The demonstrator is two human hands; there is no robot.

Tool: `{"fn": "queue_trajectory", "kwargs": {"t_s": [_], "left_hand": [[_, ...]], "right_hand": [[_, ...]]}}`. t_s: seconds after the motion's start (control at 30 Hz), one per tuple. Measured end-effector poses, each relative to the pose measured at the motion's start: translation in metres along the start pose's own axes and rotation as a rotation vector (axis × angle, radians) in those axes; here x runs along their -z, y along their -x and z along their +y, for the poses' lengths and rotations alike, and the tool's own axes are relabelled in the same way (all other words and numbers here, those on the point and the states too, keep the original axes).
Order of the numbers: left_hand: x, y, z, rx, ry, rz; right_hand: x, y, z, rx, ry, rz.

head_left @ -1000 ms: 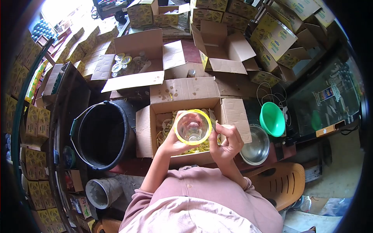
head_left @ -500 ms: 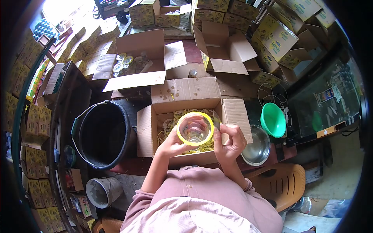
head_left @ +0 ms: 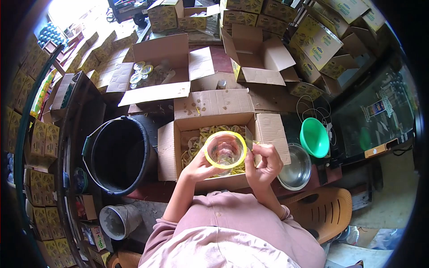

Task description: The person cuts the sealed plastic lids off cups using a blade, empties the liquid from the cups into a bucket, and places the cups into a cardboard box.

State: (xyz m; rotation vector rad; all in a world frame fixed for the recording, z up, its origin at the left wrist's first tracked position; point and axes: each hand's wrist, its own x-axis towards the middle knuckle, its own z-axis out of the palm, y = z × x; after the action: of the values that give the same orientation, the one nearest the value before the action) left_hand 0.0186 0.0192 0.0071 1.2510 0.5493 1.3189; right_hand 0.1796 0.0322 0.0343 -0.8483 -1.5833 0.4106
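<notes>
A clear glass jar (head_left: 225,150) with a yellow rim is held mouth-up toward the camera. My left hand (head_left: 196,166) wraps round its left side. Between the thumb and fingers of my right hand (head_left: 264,164) is a thin flat blade (head_left: 249,136), close to the jar's right rim. Below both hands stands an open cardboard box (head_left: 214,98) with yellow strips (head_left: 192,151) inside.
A black bucket (head_left: 119,156) stands at the left, a grey bucket (head_left: 119,221) below it. To the right are a green bowl (head_left: 314,137), a metal bowl (head_left: 296,169) and a chair (head_left: 324,212). Another box (head_left: 154,93) holds jars; an open box (head_left: 261,75) stands behind.
The jar and my left hand have moved slightly right and down. The blade remains in my right hand beside the rim, and the jar's tilt has changed a little.
</notes>
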Motion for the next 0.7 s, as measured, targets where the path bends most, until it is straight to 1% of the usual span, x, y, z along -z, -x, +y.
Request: {"fn": "queue_trajectory", "kwargs": {"t_s": [0.23, 0.33, 0.37, 0.47, 0.57, 0.63, 0.7], "left_hand": [[0.0, -0.001, 0.003, 0.011, -0.088, 0.002], [0.003, 0.0, 0.001, 0.031, -0.149, -0.065], [0.005, -0.001, -0.002, -0.007, -0.201, -0.071], [0.001, 0.002, 0.0, 0.078, -0.085, 0.013], [0.005, 0.003, -0.011, 0.011, 0.009, 0.061], [0.002, 0.001, -0.007, -0.042, 0.013, 0.047], [0.002, -0.003, -0.004, -0.064, 0.0, -0.003]], "right_hand": [[-0.003, 0.0, -0.001, 0.081, 0.094, 0.014], [-0.003, -0.002, 0.0, 0.07, 0.135, -0.02], [-0.002, -0.003, 0.0, 0.058, 0.116, -0.035], [-0.001, -0.005, 0.002, 0.024, 0.061, -0.052], [0.0, -0.004, 0.003, 0.002, 0.026, -0.023], [0.002, -0.001, -0.001, -0.02, 0.032, -0.028], [0.001, 0.001, -0.001, 0.027, 0.057, -0.031]]}}
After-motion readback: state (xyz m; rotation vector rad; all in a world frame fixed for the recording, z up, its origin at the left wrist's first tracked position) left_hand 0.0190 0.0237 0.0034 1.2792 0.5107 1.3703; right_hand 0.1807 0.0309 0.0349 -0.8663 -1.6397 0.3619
